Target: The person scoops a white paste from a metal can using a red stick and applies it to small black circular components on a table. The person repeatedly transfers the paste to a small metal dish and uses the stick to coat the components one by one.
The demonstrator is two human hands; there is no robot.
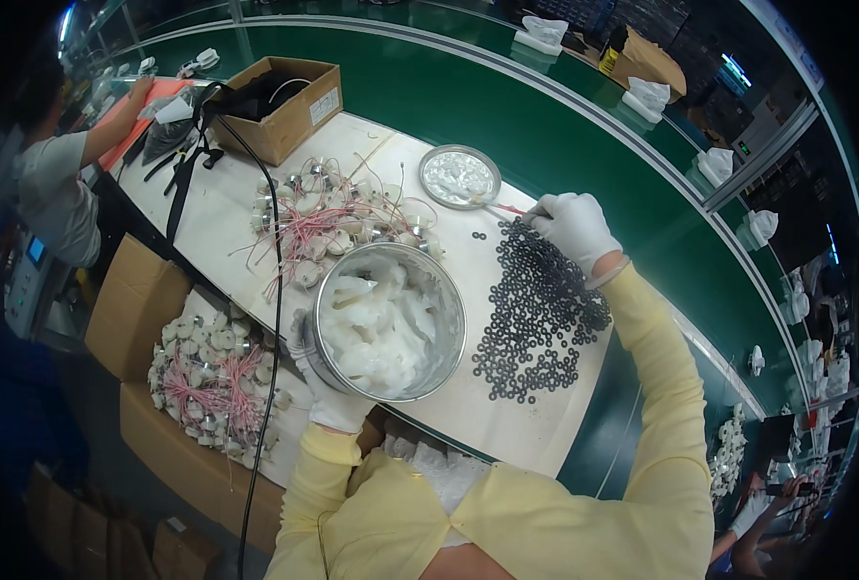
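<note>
My gloved left hand [340, 404] grips the near left side of a round metal pot [462, 333], its fingers along the outer wall. Thick white grease [381, 333] fills the pot in lumps. In my gloved right hand [574, 230] is a thin stick-like tool [509, 208] with some red on it; its kind is unclear. The tool's far end reaches the edge of a shallow round metal dish [460, 176] smeared with whitish grease. Under and beside my right hand lie many small black rings [536, 319], spread over the white tabletop [507, 430].
Small motors with pink wires [328, 217] are heaped left of the pot. More fill a cardboard box [130, 319] below. A black cable [276, 290] crosses the table beside another cardboard box [284, 135]. A green conveyor [584, 135] runs behind. A co-worker [62, 184] stands at left.
</note>
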